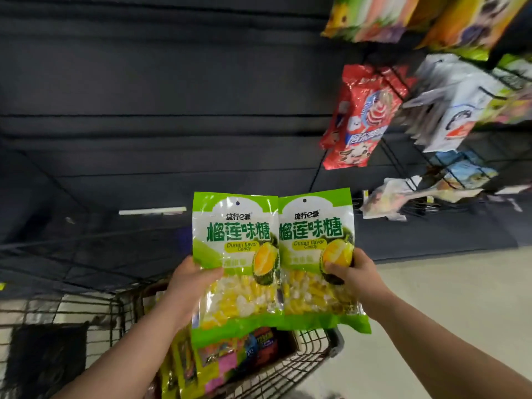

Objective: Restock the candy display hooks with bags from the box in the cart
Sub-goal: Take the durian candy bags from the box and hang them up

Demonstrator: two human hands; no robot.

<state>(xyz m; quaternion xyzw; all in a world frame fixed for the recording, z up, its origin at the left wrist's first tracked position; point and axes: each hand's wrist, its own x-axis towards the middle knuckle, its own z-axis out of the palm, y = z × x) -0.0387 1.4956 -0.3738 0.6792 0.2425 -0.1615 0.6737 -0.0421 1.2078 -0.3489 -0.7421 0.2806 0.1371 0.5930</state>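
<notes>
Green-and-white plastic fills both hands, one bag of durian flavour candy in each. The left hand (188, 283) grips the left bag (236, 234) by its left edge, thumb laid across the front and the other fingers hidden behind. The right hand (352, 273) pinches the right bag (313, 231) at its right edge, thumb pressed on the printed durian, the rest of the fingers again out of sight behind the pack. The two bags stand upright side by side in mid-frame. Their inner edges meet, and the left one slightly overlaps the right. Each has a small round hang hole at the top, and yellow and white sweets show through the clear lower half.

Just below the bags, near the person, is a wire shopping cart (290, 367). It holds a cardboard box (292, 339) packed with more candy packs (224, 358) in pink, yellow, blue and red.

Far and to the right stands the display, its black wire hooks (489, 92) loaded with blurred goods. A red bag (362, 116) hangs nearest the held pair, with white bags (454, 110) to its right and bright multicoloured packs (374, 18) above. A pale pack (388, 200) hangs lower, just right of the held bags' tops. A dark slatted wall panel (172, 82) fills the far left, and pale floor (446, 298) spreads to the right.
</notes>
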